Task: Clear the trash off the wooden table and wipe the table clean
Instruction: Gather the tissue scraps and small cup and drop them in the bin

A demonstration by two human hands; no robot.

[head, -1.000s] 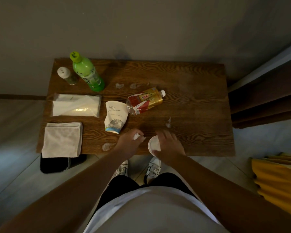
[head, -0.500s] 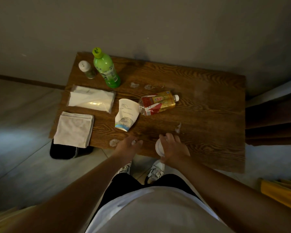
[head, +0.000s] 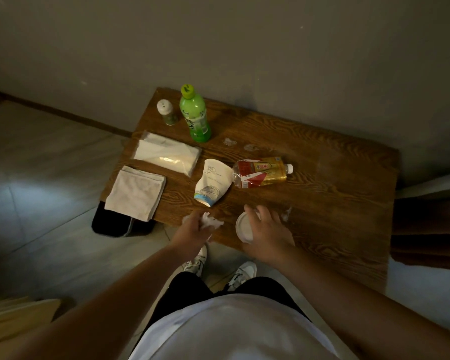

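My left hand [head: 192, 229] is closed on a crumpled white tissue [head: 211, 221] at the near edge of the wooden table [head: 322, 193]. My right hand [head: 268, 229] grips a white round lid [head: 244, 226], tilted on its edge. A crushed paper cup [head: 212, 181] lies on its side just beyond my hands, next to a fallen bottle with a red label [head: 261, 172]. Small white scraps lie by my right hand [head: 286, 213] and farther back [head: 229, 142]. A folded grey cloth [head: 135, 192] rests at the table's near left corner.
A green bottle [head: 195, 116] and a small shaker [head: 166, 112] stand at the far left corner. A tissue pack [head: 166, 155] lies behind the cloth. A black bin [head: 115, 224] sits on the floor under the left edge. The wall runs behind the table.
My left hand has slid left along the near edge and now holds a bigger wad of tissue. My right hand keeps the lid. The view has swung left.
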